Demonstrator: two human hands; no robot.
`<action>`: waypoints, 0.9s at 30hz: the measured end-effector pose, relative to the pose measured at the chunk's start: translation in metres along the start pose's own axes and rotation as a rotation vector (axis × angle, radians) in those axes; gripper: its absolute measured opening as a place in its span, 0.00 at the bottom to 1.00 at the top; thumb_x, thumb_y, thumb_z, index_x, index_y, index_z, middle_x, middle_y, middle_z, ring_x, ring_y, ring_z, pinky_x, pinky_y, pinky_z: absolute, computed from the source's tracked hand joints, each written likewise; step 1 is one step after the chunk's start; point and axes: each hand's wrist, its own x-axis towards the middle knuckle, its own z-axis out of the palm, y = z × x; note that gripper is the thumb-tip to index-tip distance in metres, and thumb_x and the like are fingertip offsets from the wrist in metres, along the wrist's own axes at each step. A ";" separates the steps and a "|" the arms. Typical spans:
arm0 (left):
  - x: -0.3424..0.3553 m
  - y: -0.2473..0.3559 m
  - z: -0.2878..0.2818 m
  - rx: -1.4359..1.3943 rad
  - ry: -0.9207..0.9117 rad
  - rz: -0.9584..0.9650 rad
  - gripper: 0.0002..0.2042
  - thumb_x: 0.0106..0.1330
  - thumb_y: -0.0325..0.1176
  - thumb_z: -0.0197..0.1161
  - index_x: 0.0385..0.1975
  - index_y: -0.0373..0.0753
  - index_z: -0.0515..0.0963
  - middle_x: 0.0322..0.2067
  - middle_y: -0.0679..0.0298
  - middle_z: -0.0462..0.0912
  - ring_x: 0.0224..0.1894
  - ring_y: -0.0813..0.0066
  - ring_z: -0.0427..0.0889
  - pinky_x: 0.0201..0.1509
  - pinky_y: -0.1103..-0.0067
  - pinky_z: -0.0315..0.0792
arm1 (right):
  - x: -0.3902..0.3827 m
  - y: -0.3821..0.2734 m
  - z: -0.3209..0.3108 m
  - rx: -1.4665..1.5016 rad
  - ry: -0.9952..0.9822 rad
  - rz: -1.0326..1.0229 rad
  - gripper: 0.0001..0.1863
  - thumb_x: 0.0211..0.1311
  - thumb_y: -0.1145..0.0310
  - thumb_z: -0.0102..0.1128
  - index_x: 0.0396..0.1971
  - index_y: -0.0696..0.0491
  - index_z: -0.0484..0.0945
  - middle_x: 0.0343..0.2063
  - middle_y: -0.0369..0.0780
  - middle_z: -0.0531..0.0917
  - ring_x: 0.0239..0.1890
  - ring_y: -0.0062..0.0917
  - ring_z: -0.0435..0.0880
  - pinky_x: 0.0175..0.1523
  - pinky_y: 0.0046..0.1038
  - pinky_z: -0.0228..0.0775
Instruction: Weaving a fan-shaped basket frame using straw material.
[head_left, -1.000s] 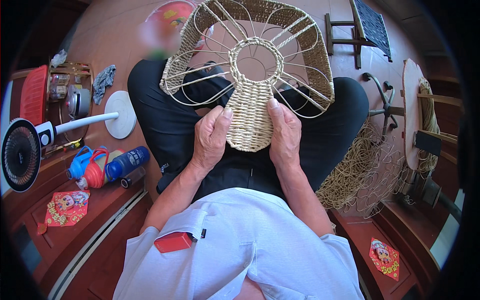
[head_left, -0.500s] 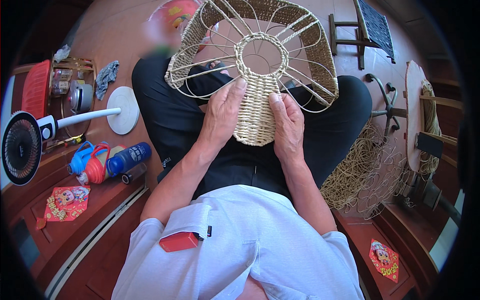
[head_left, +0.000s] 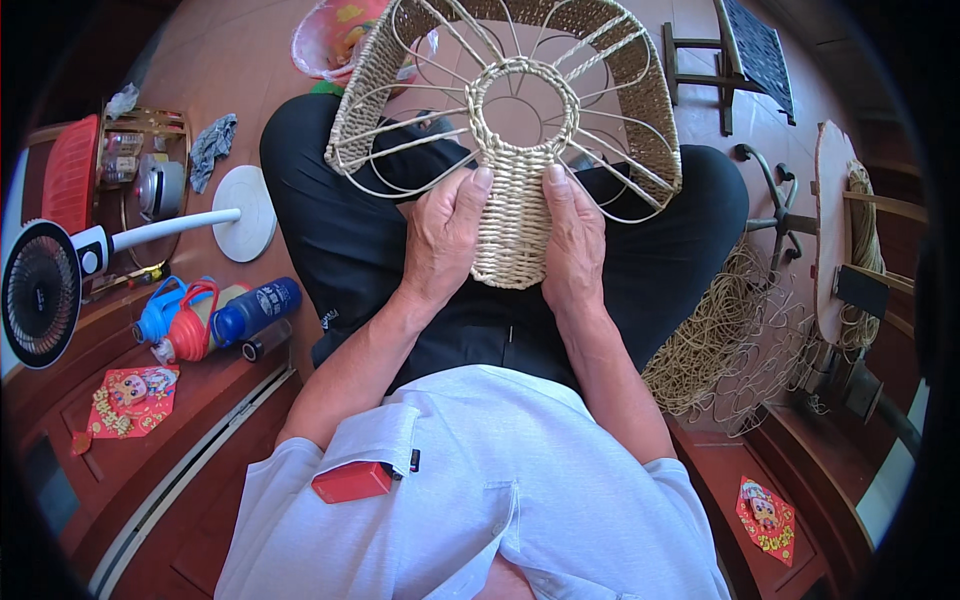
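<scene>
Over my lap is a woven basket [head_left: 513, 222] of straw-coloured cord on a wire frame. Its flat woven strip points toward me, a cord-wrapped ring sits at the strip's far end, and wire petals and cord spokes fan out to a curved woven wall. My left hand [head_left: 447, 225] grips the strip's left edge, thumb lying on top near the ring. On the opposite edge my right hand [head_left: 575, 235] holds the strip the same way, thumb up beside the ring. The fingers under the strip are hidden.
A heap of loose cord [head_left: 705, 345] lies on the floor at right, near a wheeled chair base [head_left: 780, 218]. To the left stand a fan [head_left: 42, 295] and several bottles [head_left: 258, 312]. A pink patterned basin [head_left: 325, 45] is at the far left, a dark stool [head_left: 725, 70] far right.
My right thumb has slid up the strip's right edge toward the ring. The left hand has shifted slightly. A blurred patch over the basin is gone.
</scene>
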 end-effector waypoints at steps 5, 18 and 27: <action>0.005 -0.004 0.005 -0.103 0.041 0.029 0.22 0.85 0.46 0.53 0.30 0.36 0.76 0.26 0.75 0.72 0.31 0.88 0.65 0.36 0.80 0.64 | -0.004 0.005 -0.004 -0.190 0.031 -0.117 0.24 0.86 0.53 0.51 0.47 0.60 0.86 0.37 0.33 0.86 0.39 0.12 0.79 0.47 0.22 0.73; -0.018 0.000 -0.002 -0.034 0.029 0.022 0.24 0.85 0.50 0.53 0.34 0.32 0.77 0.23 0.65 0.75 0.29 0.80 0.70 0.36 0.74 0.70 | -0.024 0.010 -0.019 -0.236 0.008 -0.090 0.21 0.86 0.55 0.52 0.46 0.59 0.84 0.35 0.30 0.84 0.37 0.10 0.76 0.44 0.20 0.71; -0.033 -0.005 -0.010 -0.035 -0.015 -0.125 0.22 0.84 0.48 0.57 0.33 0.33 0.76 0.22 0.68 0.72 0.27 0.83 0.66 0.31 0.77 0.66 | -0.034 0.009 -0.030 -0.230 -0.007 -0.046 0.20 0.85 0.56 0.54 0.46 0.60 0.84 0.35 0.30 0.84 0.38 0.11 0.76 0.45 0.20 0.71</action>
